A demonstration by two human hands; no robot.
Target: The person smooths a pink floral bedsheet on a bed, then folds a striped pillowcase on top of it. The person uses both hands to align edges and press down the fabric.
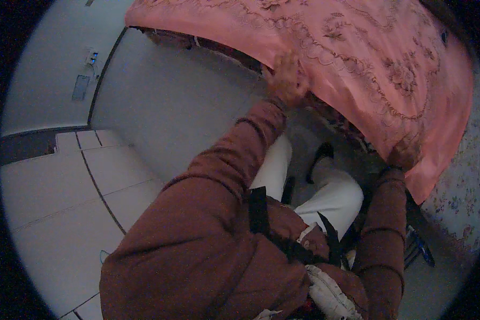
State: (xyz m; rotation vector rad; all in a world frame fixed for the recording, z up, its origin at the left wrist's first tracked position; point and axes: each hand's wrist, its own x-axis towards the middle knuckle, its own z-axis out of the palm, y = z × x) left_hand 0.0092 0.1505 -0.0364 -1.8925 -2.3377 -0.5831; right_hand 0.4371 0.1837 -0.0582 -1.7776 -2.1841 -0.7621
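Observation:
A pink bedspread (346, 58) with embroidered flowers and scalloped lines spreads across the upper right, over what looks like a bed. My left hand (287, 79) rests on its near edge, fingers stretched out over the cloth. Farther right, my right hand (405, 152) is at the same edge, near the hanging corner, and appears closed on the cloth; dim light makes its fingers hard to make out. Under the edge shows a dark patterned layer (333, 114).
Grey floor (165, 90) lies left of the bedspread. A wall (48, 80) with a socket (92, 56) stands at far left, above a pale panelled surface (64, 192). A flower-patterned surface (458, 197) is at right. My legs in white trousers (330, 197) are below the edge.

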